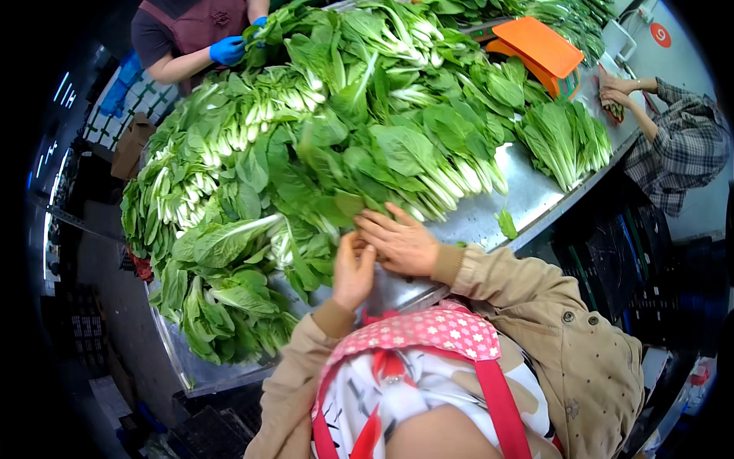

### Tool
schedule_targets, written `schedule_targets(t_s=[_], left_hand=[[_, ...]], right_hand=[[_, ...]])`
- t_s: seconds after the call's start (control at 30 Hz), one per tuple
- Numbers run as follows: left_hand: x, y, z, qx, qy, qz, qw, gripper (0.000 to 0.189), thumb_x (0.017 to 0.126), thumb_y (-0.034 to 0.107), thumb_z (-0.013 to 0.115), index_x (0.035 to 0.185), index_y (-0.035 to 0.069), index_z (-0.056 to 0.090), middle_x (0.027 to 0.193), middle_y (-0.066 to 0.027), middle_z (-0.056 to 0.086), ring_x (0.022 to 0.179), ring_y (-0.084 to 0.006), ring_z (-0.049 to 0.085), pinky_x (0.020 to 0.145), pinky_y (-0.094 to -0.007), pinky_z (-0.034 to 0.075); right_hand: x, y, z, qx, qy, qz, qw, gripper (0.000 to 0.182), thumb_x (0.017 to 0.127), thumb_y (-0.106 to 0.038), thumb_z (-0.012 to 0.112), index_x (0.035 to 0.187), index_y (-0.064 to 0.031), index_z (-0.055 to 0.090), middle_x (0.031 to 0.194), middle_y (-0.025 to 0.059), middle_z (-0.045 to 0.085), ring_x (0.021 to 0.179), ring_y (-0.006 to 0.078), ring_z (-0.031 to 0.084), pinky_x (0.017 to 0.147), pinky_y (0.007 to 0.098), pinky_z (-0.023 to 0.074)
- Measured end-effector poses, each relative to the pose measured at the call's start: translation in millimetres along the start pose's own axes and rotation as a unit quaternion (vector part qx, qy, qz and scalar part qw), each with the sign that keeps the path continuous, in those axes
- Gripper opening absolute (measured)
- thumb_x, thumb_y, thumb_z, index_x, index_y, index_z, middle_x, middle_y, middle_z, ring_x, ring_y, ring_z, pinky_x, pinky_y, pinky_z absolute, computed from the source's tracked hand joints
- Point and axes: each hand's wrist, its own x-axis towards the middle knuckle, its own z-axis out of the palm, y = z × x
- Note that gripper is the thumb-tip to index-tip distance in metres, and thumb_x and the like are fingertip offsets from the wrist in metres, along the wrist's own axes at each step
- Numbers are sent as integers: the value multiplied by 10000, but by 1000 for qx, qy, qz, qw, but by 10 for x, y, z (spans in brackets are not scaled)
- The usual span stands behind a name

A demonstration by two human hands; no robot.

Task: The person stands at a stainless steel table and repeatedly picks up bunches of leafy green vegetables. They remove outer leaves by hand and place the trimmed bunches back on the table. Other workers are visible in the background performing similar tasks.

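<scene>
My left hand (352, 276) and my right hand (401, 244) meet at the near edge of a pile of leafy greens. The left fingers curl around the lower end of a leafy green (324, 195), whose leaves are partly blurred. My right hand lies with its fingers stretched over the same spot, its fingertips against a leaf (349, 203). Its exact grip is hidden. To the right, bok choy (441, 189) lies in a row, white stems towards me. More greens (229, 310) are heaped left of my hands, on the metal table (550, 198).
Across the table, a person's blue-gloved hand (227, 50) handles greens. An orange-topped weighing scale (536, 49) stands at the far right. Beyond the right corner, another person's hands (616, 92) hold a bundle. A loose leaf (506, 224) lies near the front edge.
</scene>
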Motion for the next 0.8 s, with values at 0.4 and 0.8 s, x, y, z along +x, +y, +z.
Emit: schedule_targets(t_s=[0.4, 0.8], left_hand=[[104, 111, -462, 327, -34, 203, 922, 236, 821, 142, 578, 987, -25, 554, 961, -172, 536, 934, -347, 517, 843, -390, 427], [-340, 295, -415, 181, 66, 166, 967, 185, 812, 98, 600, 961, -13, 603, 906, -163, 616, 864, -303, 591, 768, -346, 456]], right_hand=[[-96, 48, -195, -37, -60, -8, 997, 600, 733, -337, 625, 1259, -89, 475, 1419, 55, 359, 1346, 199, 265, 1112, 466, 111], [-281, -88, -441, 107, 155, 54, 981, 280, 748, -198, 679, 990, -81, 601, 1081, 70, 587, 1013, 229, 541, 899, 423, 334]])
